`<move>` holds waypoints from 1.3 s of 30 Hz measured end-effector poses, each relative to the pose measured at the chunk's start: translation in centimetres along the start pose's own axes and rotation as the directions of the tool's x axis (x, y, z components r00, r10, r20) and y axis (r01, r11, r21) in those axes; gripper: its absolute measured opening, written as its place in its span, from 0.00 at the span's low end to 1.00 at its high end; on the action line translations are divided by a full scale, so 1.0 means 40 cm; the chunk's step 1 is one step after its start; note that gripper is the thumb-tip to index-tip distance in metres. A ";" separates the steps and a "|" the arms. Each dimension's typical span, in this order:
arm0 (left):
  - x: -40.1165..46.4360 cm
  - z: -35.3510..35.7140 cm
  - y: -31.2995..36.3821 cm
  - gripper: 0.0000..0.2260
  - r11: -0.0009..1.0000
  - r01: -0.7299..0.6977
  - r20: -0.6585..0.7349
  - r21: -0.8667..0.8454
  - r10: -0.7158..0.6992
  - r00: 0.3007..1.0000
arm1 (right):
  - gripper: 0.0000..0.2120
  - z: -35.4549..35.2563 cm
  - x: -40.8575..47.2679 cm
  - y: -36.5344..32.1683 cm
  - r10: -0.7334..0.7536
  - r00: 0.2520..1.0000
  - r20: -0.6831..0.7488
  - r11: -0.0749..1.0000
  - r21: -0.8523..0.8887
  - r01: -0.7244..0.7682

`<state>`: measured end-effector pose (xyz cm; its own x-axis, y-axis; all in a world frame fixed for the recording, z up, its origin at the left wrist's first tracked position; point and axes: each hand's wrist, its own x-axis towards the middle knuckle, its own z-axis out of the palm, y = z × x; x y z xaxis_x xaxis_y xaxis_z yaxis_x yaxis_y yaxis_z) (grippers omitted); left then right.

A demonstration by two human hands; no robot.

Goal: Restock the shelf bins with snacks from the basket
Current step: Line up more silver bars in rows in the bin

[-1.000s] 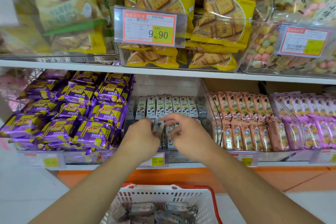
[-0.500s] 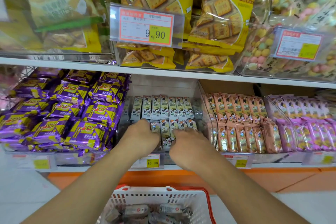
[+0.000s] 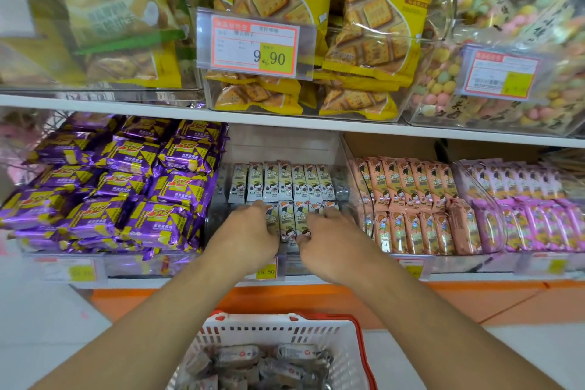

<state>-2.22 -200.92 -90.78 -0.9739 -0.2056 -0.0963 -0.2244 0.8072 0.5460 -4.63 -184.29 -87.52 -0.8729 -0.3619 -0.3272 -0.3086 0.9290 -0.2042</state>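
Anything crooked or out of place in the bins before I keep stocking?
One thing: a peach packet at the right end of the peach bin's front row sits turned and tilted against its neighbours. The grey-white packets between the left hand and right hand stand in even rows.
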 end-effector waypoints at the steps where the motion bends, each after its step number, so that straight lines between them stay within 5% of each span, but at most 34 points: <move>1: -0.014 0.000 0.000 0.16 1.000 -0.028 -0.029 0.014 0.029 0.999 | 0.25 -0.002 -0.013 -0.005 -0.024 0.998 -0.056 1.000 0.000 0.024; 4: -0.076 -0.012 0.001 0.19 0.991 -0.134 -0.155 0.030 0.137 0.978 | 0.18 -0.011 -0.067 -0.026 -0.112 0.964 -0.242 0.993 0.003 0.117; 7: -0.153 -0.040 0.005 0.09 0.967 -0.255 -0.230 0.018 0.252 0.940 | 0.05 -0.012 -0.118 -0.041 -0.192 0.934 -0.301 0.975 0.054 0.217; 11: -0.249 -0.042 -0.010 0.03 0.972 -0.225 0.007 0.061 0.225 0.974 | 0.08 0.042 -0.161 -0.014 -0.241 0.962 -0.131 0.956 0.139 0.258; 15: -0.345 0.061 -0.103 0.04 0.944 -0.219 0.278 0.248 0.147 0.949 | 0.08 0.198 -0.197 0.031 -0.216 0.964 0.152 0.976 0.030 0.214; 20: -0.423 0.219 -0.291 0.09 0.924 -0.120 0.494 0.364 -0.082 0.865 | 0.19 0.422 -0.216 0.094 -0.042 0.905 0.424 0.996 -0.052 0.071; 24: -0.460 0.302 -0.376 0.22 0.904 -0.074 0.640 0.422 -0.239 0.730 | 0.24 0.565 -0.211 0.115 0.008 0.798 0.602 0.989 -0.125 0.085; 32: -0.478 0.513 -0.403 0.33 0.912 -0.196 0.819 0.359 -0.207 0.536 | 0.57 0.757 -0.205 0.085 0.119 0.514 0.850 0.953 -0.243 0.183; 35: -0.480 0.584 -0.416 0.38 0.906 -0.165 0.809 0.390 -0.252 0.531 | 0.59 0.792 -0.192 0.091 0.150 0.517 0.843 0.970 -0.228 0.089; 39: -0.469 0.625 -0.415 0.41 0.867 -0.158 0.788 0.472 -0.335 0.516 | 0.60 0.829 -0.194 0.098 0.135 0.609 0.781 0.971 -0.228 0.078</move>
<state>18.92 -196.63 -118.83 -0.4548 0.0599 -0.8886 -0.0569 0.9937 0.0962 13.46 -180.41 -116.40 -0.2781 -0.1559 -0.9478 -0.4538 0.8910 -0.0134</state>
